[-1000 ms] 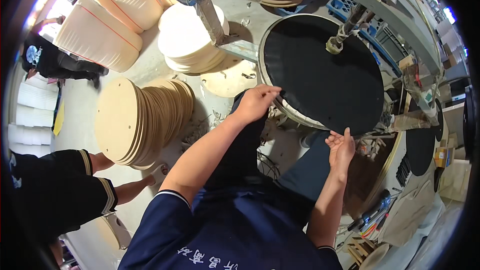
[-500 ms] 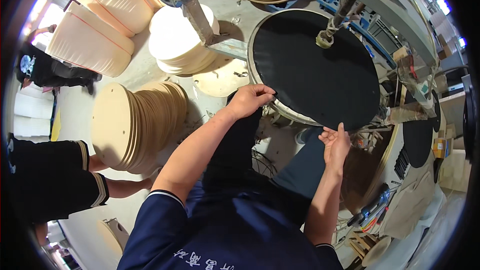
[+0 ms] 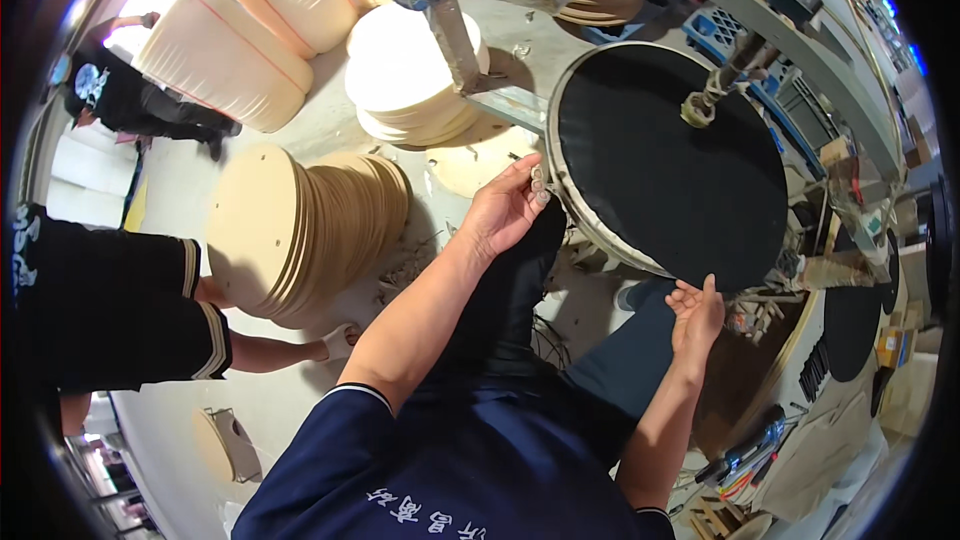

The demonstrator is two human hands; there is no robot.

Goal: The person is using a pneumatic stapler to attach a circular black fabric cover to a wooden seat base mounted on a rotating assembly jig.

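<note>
A black cloth lies over a round disc inside a pale hoop-like rim, tilted in front of me. My left hand is just left of the rim, apart from the cloth. Its fingers are drawn together, and something small and greyish shows at their tips, too small to name. At the near right edge of the cloth is my right hand, palm up. Its thumb and curled fingers stand apart, fingertips at the cloth's edge. A wrapped metal rod comes down over the cloth.
A grey metal frame stands around the disc. Left of me are stacked round boards and a white stack. A person in black shorts stands at left; another person is farther back. Tools lie at lower right.
My left hand has come off the cloth's edge and turned palm toward me. My right hand stays at the near right edge. The whole view has shifted a little.
</note>
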